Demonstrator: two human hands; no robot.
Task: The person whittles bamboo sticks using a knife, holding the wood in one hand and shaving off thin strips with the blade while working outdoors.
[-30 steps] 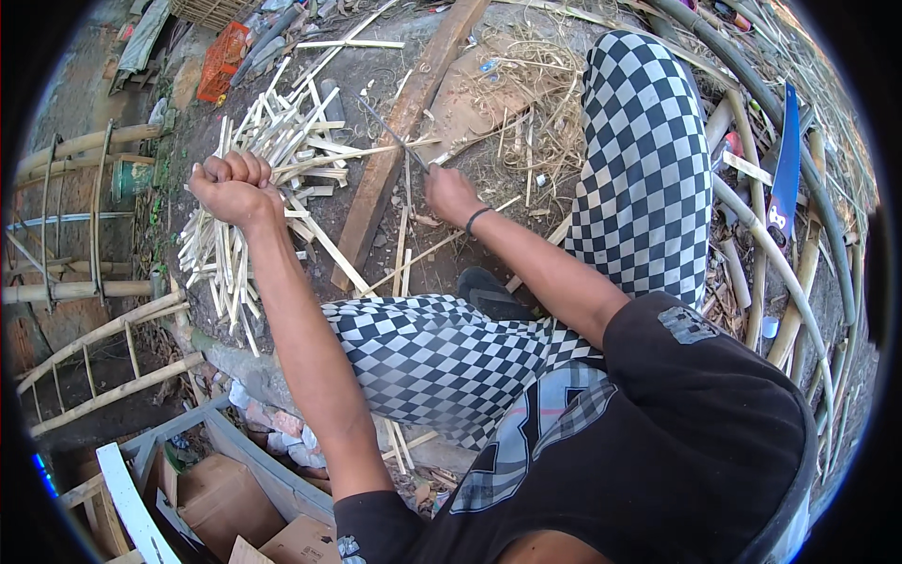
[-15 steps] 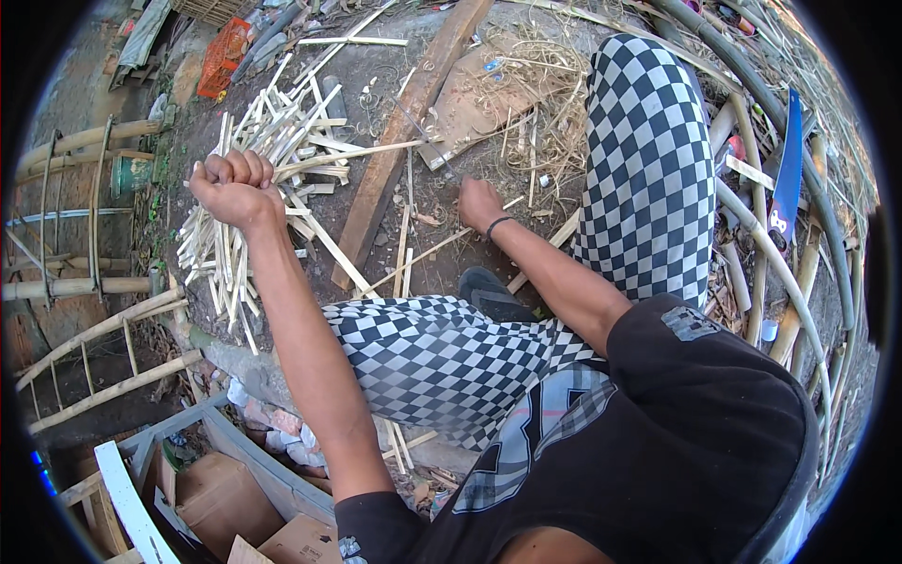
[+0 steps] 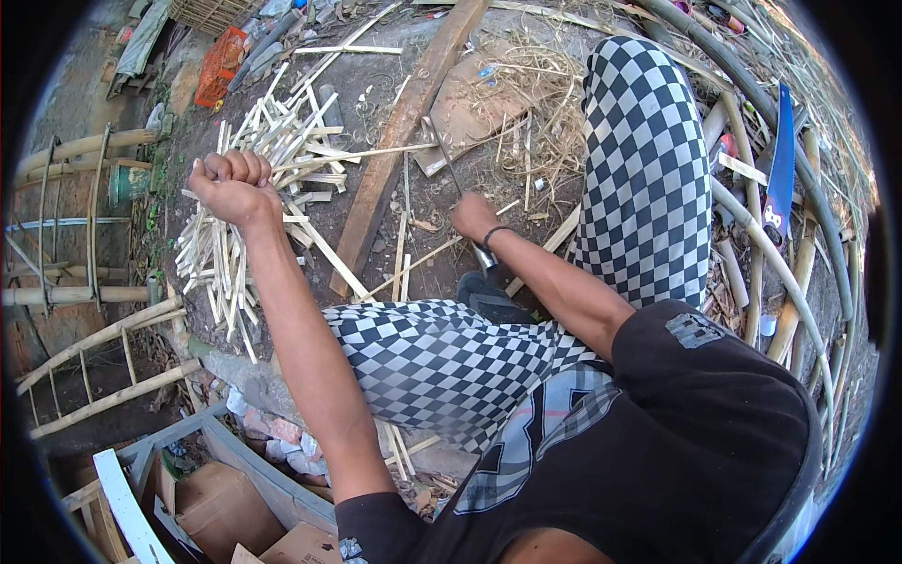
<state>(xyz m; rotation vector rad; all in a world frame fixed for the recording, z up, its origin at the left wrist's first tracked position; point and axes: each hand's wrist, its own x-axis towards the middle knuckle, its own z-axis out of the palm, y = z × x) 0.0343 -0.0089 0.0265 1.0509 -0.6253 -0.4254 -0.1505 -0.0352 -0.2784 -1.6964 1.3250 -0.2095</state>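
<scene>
My left hand is a closed fist around a thin, pale bamboo strip, which sticks out to the right over a brown wooden plank. In my right fist is a knife with a long, slender blade. Its blade points up and away, its tip beside the strip's free end; whether they touch I cannot tell. The handle's butt shows below my wrist. Under and behind my left hand lies a loose heap of cut bamboo strips.
The wooden plank slants across the ground between my hands. Beyond my right hand are a flat brown board and curly shavings. A blue saw leans among poles at right. Cardboard boxes stand lower left, an orange crate upper left.
My right hand has come slightly nearer to me and left, turning the knife so its blade and handle butt show more plainly. The left hand stays nearly still.
</scene>
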